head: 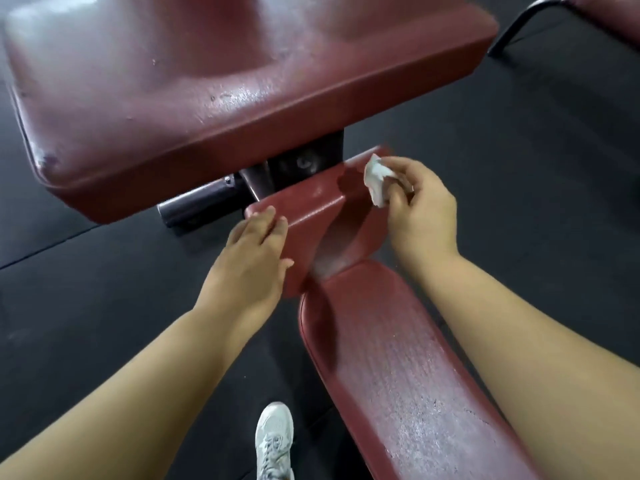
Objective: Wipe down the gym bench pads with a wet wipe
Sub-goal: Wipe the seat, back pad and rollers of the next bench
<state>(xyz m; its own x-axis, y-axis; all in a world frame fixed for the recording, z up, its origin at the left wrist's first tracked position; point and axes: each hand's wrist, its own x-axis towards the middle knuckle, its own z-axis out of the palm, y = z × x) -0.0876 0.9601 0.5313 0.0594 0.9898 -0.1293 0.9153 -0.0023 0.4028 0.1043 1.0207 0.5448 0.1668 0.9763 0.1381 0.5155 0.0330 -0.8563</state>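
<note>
- The left hand (252,258), just left of the frame's centre, lies flat with straight fingers on the left edge of a small dark-red vinyl seat pad (311,209) and grips nothing.
- The right hand (422,209), right of centre, has its fingers curled, pinching a crumpled white wet wipe (377,178).
- The wipe sits at the small pad's upper right corner; whether it presses on the vinyl cannot be told.
- A large worn dark-red pad (207,81) fills the upper left.
- A long dark-red bench pad (398,368) runs to the lower right.
- A white sneaker (273,441) stands on the black rubber floor (104,306) at bottom centre.
</note>
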